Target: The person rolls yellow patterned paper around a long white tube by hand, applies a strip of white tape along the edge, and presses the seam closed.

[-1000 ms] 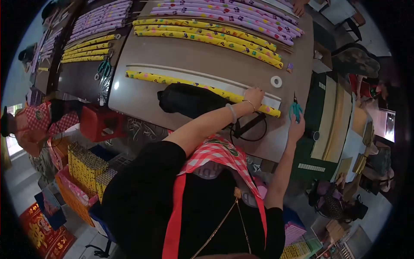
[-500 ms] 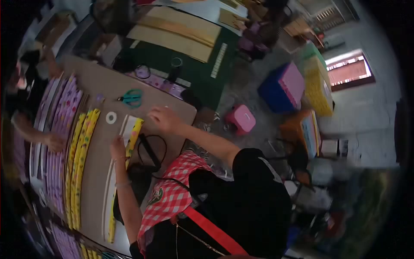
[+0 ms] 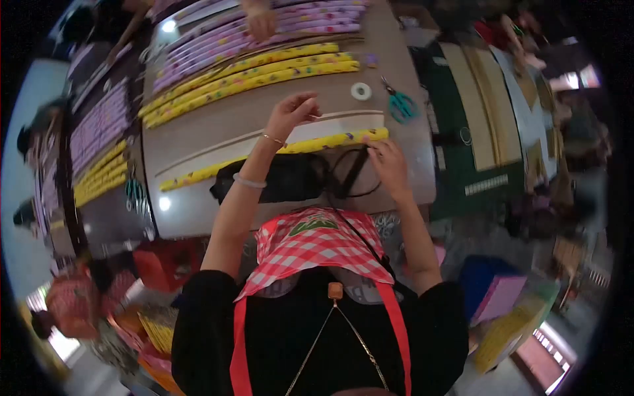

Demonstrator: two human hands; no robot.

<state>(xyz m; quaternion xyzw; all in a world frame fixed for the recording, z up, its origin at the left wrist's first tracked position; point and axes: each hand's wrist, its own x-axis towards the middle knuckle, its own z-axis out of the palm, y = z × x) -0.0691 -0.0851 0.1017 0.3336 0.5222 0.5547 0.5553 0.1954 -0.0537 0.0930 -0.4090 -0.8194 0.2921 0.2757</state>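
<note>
A yellow patterned roll (image 3: 310, 144) lies across the table, a white strip with a brown edge (image 3: 350, 123) along its far side. My right hand (image 3: 388, 162) has its fingertips and thumb on the roll's right end. Above the strip, left of that end, my left hand (image 3: 294, 113) is raised with fingers curled together; whatever is between them is too small to tell. Beyond the strip sit a white tape ring (image 3: 360, 91) and teal-handled scissors (image 3: 400, 105). Farther back lie several yellow rolls (image 3: 251, 79).
Purple patterned rolls (image 3: 218, 49) lie at the far side, with another person's hand (image 3: 261, 25) over them. A black bag (image 3: 271, 179) and a black strap lie near my apron. On the left, another table holds more rolls (image 3: 99, 125) and scissors (image 3: 134, 191).
The view has turned, so the table now lies straight ahead. My right hand has come down to the roll's end. My left hand has lifted off the strip.
</note>
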